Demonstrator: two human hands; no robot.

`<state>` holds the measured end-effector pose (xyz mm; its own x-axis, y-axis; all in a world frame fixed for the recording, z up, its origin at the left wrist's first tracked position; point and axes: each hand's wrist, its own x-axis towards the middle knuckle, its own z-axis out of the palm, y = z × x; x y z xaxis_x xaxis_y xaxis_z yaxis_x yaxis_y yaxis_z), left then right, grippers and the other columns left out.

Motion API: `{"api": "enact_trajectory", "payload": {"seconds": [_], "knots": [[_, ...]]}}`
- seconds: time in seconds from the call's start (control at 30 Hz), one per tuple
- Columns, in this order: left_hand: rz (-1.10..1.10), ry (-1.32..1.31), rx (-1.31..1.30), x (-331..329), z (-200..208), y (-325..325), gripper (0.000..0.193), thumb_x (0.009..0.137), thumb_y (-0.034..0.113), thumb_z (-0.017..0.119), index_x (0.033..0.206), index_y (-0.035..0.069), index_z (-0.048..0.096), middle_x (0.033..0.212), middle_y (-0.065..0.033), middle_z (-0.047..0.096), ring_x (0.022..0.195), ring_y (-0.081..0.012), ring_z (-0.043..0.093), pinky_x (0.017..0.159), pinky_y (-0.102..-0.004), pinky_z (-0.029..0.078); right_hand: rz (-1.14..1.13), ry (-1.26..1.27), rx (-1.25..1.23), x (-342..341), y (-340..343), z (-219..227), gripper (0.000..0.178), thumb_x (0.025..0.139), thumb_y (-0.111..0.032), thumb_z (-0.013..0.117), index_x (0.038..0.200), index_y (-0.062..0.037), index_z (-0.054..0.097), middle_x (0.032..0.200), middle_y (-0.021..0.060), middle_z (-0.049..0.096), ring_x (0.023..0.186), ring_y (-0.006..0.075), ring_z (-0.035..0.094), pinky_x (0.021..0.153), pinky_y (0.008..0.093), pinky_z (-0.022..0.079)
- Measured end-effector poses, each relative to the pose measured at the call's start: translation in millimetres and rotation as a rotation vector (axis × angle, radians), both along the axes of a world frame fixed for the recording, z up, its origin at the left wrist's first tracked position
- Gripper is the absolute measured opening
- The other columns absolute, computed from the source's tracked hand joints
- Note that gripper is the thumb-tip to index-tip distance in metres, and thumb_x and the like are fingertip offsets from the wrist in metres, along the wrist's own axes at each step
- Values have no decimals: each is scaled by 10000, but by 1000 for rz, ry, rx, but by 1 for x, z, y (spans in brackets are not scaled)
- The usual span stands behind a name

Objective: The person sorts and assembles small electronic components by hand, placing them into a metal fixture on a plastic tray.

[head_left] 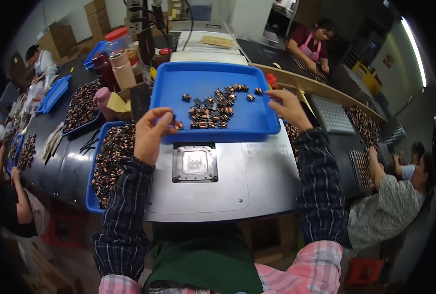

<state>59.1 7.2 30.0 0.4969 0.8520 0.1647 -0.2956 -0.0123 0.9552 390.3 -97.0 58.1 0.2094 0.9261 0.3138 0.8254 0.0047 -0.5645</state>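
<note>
A blue plastic tray (169, 81) sits before me with a loose cluster of small black parts wound in copper, coils (210, 110), spread over its floor. At the tray's near left corner my left hand (152, 132) is closed in a pinch, with a small copper coil (178, 125) at its fingertips. My right hand (290, 109) is at the tray's right rim, thumb and forefinger apart, its fingertips close to a single coil (258, 91). Nothing shows between those right fingers. Below the tray lies a silver metal machine top with a square metal fixture (195, 162).
A blue bin (89, 196) heaped with coils stands left of the machine top. Bottles (122, 68) and a pink cup (103, 102) crowd the back left. At right are a pale gridded tray (332, 113) and a wooden ledge (321, 88). Other people work around the tables.
</note>
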Motion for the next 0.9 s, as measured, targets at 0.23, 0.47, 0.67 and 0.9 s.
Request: {"api": "enact_trajectory", "payload": {"seconds": [0.23, 0.47, 0.67, 0.9], "knots": [[40, 97, -21, -41, -6, -14, 157, 817, 116, 566, 907, -11, 577, 692, -32, 559, 538, -97, 527, 465, -206, 425, 55, -507, -14, -58, 106, -23, 417, 657, -4, 500, 1058, -101, 558, 972, 148, 563, 898, 333, 517, 783, 393, 419], [-75, 291, 301, -55, -17, -9, 191, 768, 33, 583, 957, 4, 593, 755, -21, 577, 665, -72, 532, 599, -186, 436, 199, -333, 24, -126, 98, -28, 359, 659, -13, 568, 1013, -73, 557, 861, 131, 575, 797, 282, 551, 743, 356, 440], [-147, 422, 502, -56, -25, -26, 189, 726, -15, 586, 915, 1, 592, 820, -66, 575, 711, -146, 568, 641, -244, 455, 52, 318, 47, -123, 46, -23, 261, 709, -33, 617, 958, 17, 553, 805, 27, 527, 641, 74, 510, 551, 195, 427], [-124, 550, 889, -45, -29, -39, 164, 689, -2, 595, 853, -3, 582, 808, -118, 560, 751, -273, 554, 668, -328, 457, 270, 847, -44, -157, 4, -31, 265, 716, 20, 601, 980, 30, 582, 777, 47, 553, 652, 94, 532, 586, 199, 451]]}}
